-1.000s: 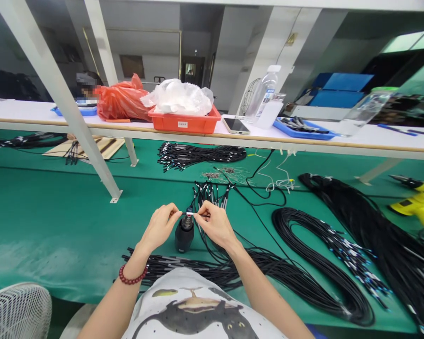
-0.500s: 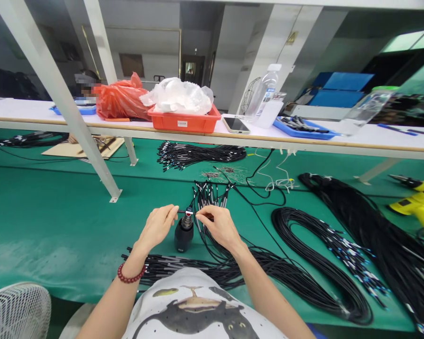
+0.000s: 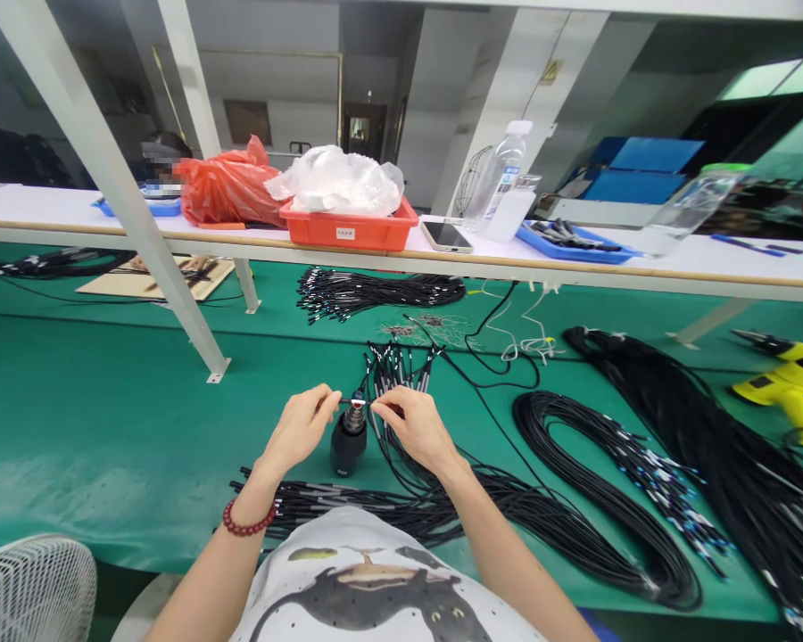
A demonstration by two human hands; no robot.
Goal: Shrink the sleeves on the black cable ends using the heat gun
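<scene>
A thin black cable (image 3: 345,401) with a short white section is stretched level between my two hands. My left hand (image 3: 302,426) pinches it on the left, and my right hand (image 3: 411,423) pinches its other side. The white section lies over the glowing red mouth of an upright heat gun (image 3: 349,444), whose black body stands on the bench between my hands. Whether the cable touches the nozzle I cannot tell. Just behind my right hand fans out a group of cable ends (image 3: 400,364) with grey and white sleeves. More cables (image 3: 321,501) run in front of my body.
Coiled cables (image 3: 579,481) and a thick black bundle (image 3: 696,419) lie right, near a yellow heat gun (image 3: 786,388). Another bundle (image 3: 375,292) lies under the shelf (image 3: 241,246), which bears a red bin (image 3: 348,234). A shelf post (image 3: 130,201) stands left, a fan (image 3: 33,588) lower left.
Both hands stay at the heat gun's nozzle with the cable nearly still. The view has shifted very slightly. At the far left, another person's hands have moved over the board.
</scene>
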